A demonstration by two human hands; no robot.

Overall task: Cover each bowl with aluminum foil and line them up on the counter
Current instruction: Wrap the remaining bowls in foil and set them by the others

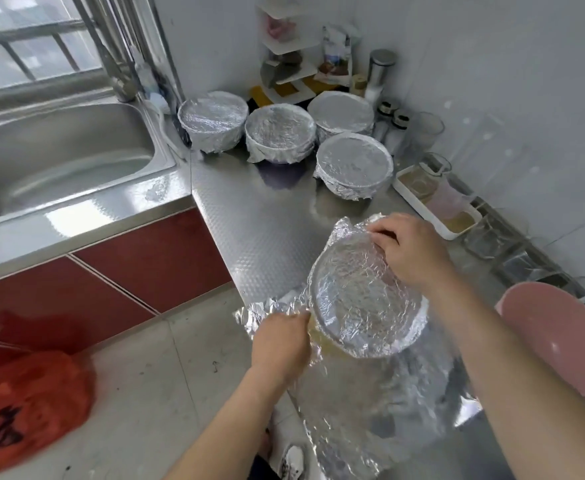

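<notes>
Steel counter runs from a kitchen corner toward the camera, with a sink at ten o'clock and red cabinet doors below. Four foil-covered bowls stand grouped at twelve o'clock near the back wall, close together rather than in a straight row. A fifth bowl sits at the counter's near edge, at five o'clock, its top under crinkled foil that trails loose toward the camera. A person's left hand is closed on the foil at the bowl's left rim; the right hand presses fingers together on the foil at the far rim. A pink bowl rests just right of the right forearm. An orange bag lies on the floor at eight o'clock.
</notes>
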